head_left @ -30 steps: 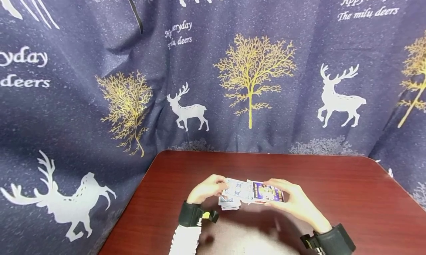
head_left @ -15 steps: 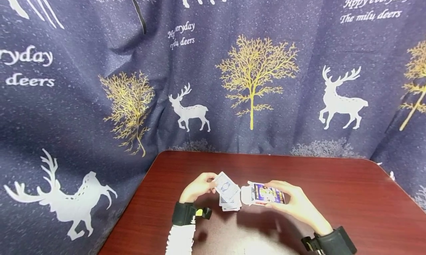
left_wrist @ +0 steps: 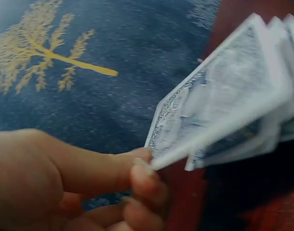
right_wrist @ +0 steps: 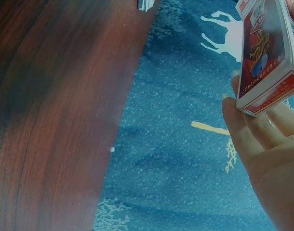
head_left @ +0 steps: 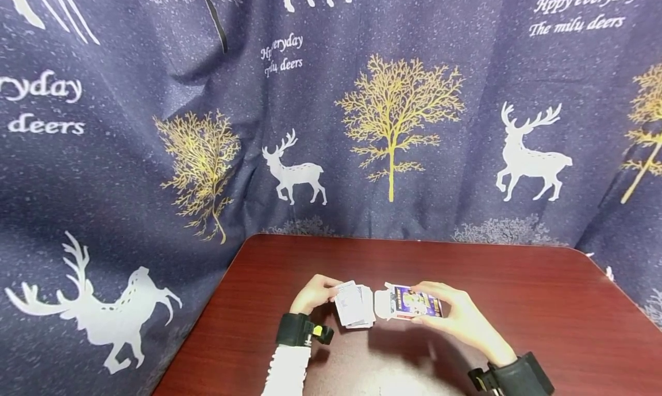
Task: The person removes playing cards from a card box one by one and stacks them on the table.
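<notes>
In the head view my left hand (head_left: 314, 293) pinches a playing card (head_left: 350, 304) at its edge, tilted over a loose pile of playing cards (head_left: 369, 304) on the table. The left wrist view shows thumb and fingertips on the corner of the patterned card (left_wrist: 229, 82), with more cards just behind it, blurred. To the right, my right hand (head_left: 455, 305) grips a purple-fronted card box (head_left: 416, 302) between thumb and fingers. Its white flap (head_left: 383, 304) stands out open toward the pile. Up close, the box (right_wrist: 263, 53) has a red and white side; its inside is hidden.
The dark red table (head_left: 496, 275) has rounded far corners. Behind it hangs a blue curtain (head_left: 445, 212) printed with deer and trees. A black strap (head_left: 295, 330) with a small device circles the left wrist, and another strap (head_left: 522, 373) the right.
My left hand has drawn the card leftward, away from the box, and turned it down over the pile. The right hand keeps the box almost in place.
</notes>
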The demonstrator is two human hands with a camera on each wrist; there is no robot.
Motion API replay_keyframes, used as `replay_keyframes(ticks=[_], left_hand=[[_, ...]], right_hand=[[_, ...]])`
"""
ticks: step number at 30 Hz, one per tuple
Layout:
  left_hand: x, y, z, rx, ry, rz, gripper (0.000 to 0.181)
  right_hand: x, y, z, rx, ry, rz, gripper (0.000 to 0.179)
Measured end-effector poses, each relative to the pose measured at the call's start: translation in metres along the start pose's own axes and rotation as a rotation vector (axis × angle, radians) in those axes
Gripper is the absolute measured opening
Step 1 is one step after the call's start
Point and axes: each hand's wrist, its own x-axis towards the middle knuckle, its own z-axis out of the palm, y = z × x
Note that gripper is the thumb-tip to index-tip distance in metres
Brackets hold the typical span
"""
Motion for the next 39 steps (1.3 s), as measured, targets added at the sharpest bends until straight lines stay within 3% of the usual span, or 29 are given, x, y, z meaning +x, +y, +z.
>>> replay_keyframes(ticks=[3,4,8,16,29,33,36,39], left_hand=[[0.003,0.000,0.006,0.039,0.113,-0.068,0.020],[0.003,0.004,0.008,0.052,0.152,-0.120,0.019],[0.008,0.003,0.014,0.092,0.254,-0.199,0.016],[0.011,-0.002,0.020,0.212,0.372,-0.191,0.015],[0.012,-0.010,0.026,0.274,0.392,-0.203,0.012],[0.011,-0.002,0.027,0.388,0.423,-0.197,0.017],[0.009,0.015,0.028,0.457,0.417,-0.126,0.019],[0.006,0.038,0.031,0.394,0.312,-0.017,0.017]], right_hand=[[0.000,-0.002,0.000,-0.004,0.002,0.004,0.049],[0.001,-0.004,-0.001,-0.001,0.002,0.003,0.048],[0.002,-0.008,-0.002,0.025,-0.002,-0.007,0.047],[-0.001,0.012,0.003,0.015,-0.020,-0.004,0.049],[-0.004,0.019,0.006,0.008,-0.024,-0.009,0.051],[-0.004,0.019,0.006,0.012,-0.020,-0.007,0.050],[-0.004,0.017,0.003,0.016,-0.030,-0.006,0.049],[-0.002,0.016,0.000,0.028,-0.047,0.002,0.047]])
